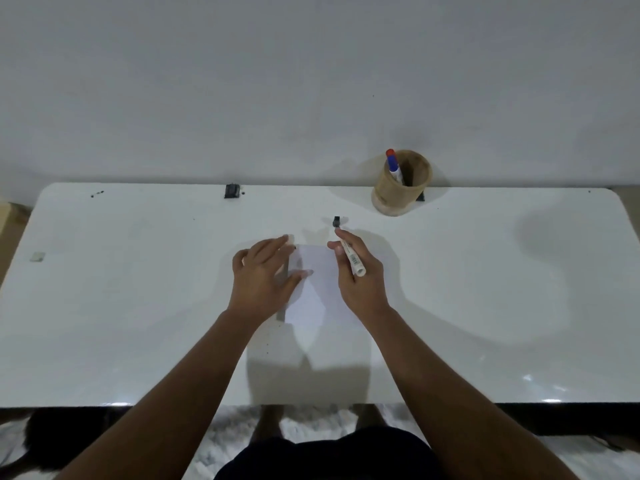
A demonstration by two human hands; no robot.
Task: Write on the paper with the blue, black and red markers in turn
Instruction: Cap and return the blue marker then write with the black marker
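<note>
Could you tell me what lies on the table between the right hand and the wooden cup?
In the head view, a small black cap stands on the table just beyond the right hand; from there to the cup the surface is bare.

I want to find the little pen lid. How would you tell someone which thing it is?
Start at the wooden cup at the back of the white table. Come toward the hands to the paper. Just beyond the right hand stands the cap, the only small black piece loose on the tabletop there.

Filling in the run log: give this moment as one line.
stage: black marker uncapped | right hand: holds it | left hand: flat on paper | black cap: on table | holder: red, blue markers
</note>
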